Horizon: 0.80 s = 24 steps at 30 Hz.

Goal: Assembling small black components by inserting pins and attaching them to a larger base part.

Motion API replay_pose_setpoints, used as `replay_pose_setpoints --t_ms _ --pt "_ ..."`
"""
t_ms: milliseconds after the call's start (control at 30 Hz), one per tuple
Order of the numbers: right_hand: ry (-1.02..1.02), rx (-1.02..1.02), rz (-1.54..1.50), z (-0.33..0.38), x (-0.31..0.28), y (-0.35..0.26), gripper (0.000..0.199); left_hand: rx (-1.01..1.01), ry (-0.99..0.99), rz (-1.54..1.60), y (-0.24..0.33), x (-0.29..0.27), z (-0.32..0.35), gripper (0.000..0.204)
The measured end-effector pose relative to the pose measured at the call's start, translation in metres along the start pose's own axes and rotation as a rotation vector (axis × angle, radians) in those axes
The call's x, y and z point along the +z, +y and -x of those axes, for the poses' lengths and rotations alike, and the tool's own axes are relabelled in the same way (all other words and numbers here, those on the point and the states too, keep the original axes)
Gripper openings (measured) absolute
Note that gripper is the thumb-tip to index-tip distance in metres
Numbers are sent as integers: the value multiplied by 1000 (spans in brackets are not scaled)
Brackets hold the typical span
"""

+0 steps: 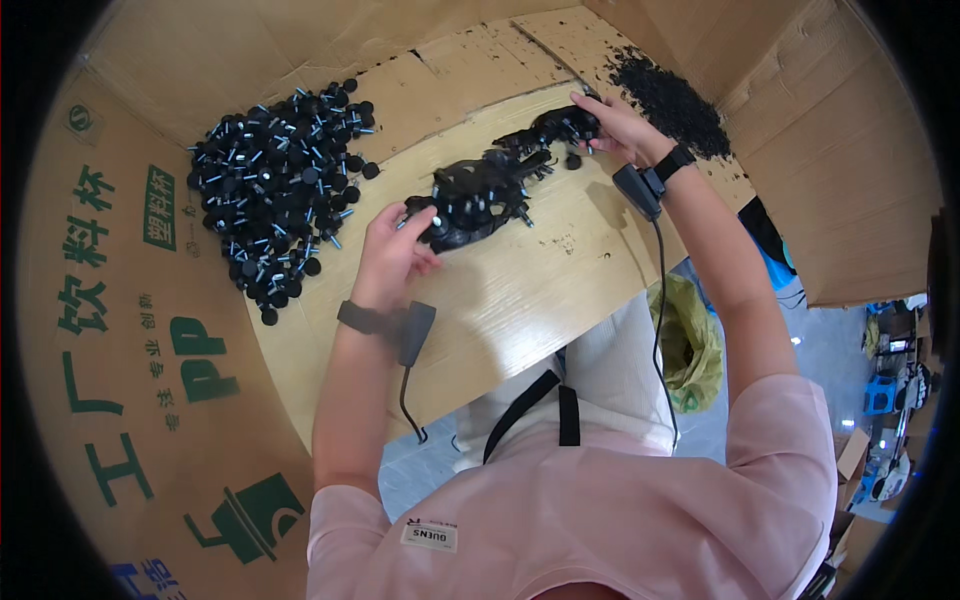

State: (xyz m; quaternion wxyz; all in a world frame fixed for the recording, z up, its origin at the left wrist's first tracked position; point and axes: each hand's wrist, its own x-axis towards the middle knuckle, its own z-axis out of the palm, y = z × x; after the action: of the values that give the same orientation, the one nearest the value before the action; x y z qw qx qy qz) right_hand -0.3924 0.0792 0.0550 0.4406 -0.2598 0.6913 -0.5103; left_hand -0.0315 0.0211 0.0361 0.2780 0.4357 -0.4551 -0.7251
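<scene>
A black, irregular sheet-like strip with metal threaded studs [470, 195] stretches across the board between my two hands. At its near left end, the fingers of my left hand [392, 250] are closed, thumb on top of the black material. My right hand [622, 130] pinches the far right end, the thumb and fingers curled about its edge. Parts of the strip look blurred, so its exact shape cannot be made out. One loose black round piece [573, 161] lies just below the right end.
A large heap of black round-headed screws [280, 180] lies at the left. Small black scraps [675, 100] are piled at the far right. Cardboard walls [130, 300] enclose the wooden board [500, 310]. A yellow-green plastic bag [692, 345] sits below the board's right edge; wrist cables hang down.
</scene>
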Motion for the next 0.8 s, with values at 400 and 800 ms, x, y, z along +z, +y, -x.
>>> replay_pose_setpoints --t_ms 400,800 --pt "19 -306 -169 14 -17 11 51 485 291 -863 -18 -6 8 30" --pt "217 -472 -121 106 -33 88 23 687 238 -847 -25 -11 -4 30"
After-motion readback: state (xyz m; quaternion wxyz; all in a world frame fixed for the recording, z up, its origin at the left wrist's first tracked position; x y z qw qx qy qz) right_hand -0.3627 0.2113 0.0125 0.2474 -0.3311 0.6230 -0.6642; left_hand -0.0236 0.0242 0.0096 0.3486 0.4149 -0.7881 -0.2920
